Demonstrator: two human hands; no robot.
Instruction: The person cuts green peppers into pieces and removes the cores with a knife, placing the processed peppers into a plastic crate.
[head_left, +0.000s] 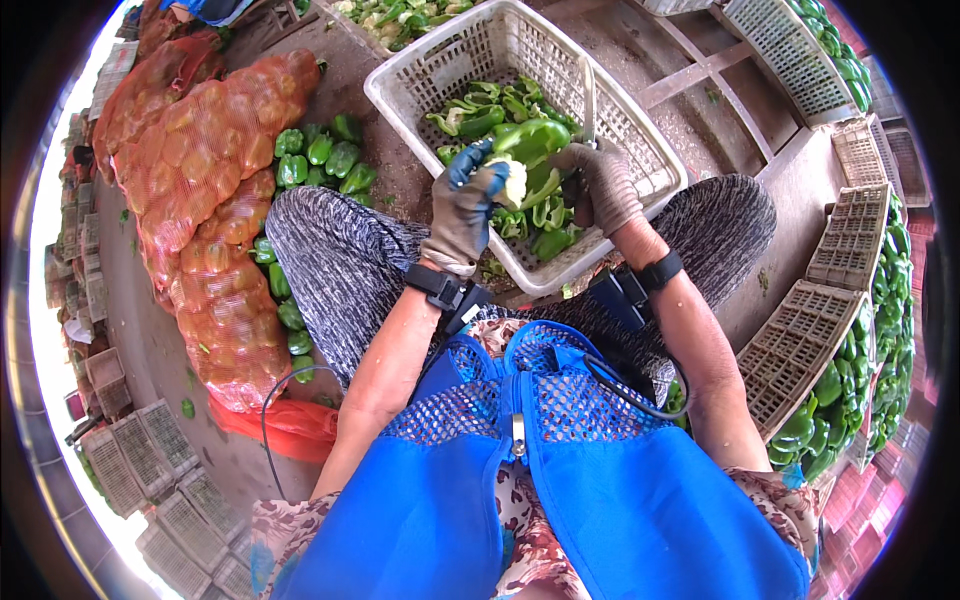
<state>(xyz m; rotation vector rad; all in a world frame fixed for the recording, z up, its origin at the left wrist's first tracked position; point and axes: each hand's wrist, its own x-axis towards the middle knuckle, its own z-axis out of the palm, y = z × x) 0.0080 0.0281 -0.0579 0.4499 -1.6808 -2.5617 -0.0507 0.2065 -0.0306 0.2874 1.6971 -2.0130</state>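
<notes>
My left hand (466, 206), in a grey work glove with blue fingertips, grips a pale, seedy bell pepper core (514, 182). Opposite it, my gloved right hand (609, 184) is closed around what looks like a knife, whose narrow blade (589, 101) points up past the knuckles; the handle is hidden. A large green bell pepper (534, 139) lies between the two hands, its lower part split; which hand supports it is unclear. Both hands are over a white plastic crate (645, 142), where cut green pepper pieces (517, 97) lie on the slatted bottom.
Orange mesh sacks (217, 127) of peppers lie at left, beside loose green bell peppers (322, 157) on the floor. Crates of green peppers (825, 397) line the right side. A pile of pepper scraps (405, 19) is beyond the crate. My bent knees flank its near end.
</notes>
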